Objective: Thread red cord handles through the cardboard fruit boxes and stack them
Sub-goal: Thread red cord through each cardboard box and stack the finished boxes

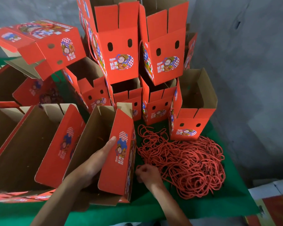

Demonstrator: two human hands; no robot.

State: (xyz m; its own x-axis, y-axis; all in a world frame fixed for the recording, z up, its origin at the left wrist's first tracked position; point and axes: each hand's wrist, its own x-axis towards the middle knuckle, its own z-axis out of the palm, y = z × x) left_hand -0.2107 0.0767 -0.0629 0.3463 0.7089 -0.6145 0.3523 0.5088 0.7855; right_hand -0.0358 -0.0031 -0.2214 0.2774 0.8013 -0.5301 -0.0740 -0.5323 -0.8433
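Holding box (119,154) in left grip (95,162), cords (183,163) rightward

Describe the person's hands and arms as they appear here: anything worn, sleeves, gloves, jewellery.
Both are bare. The left hand and the right hand wear no gloves, and no ring shows on the fingers that can be seen. Neither wrist carries a watch or band. Both forearms are uncovered right down to the bottom edge of the picture, so no sleeve is in view. No markings show on them.
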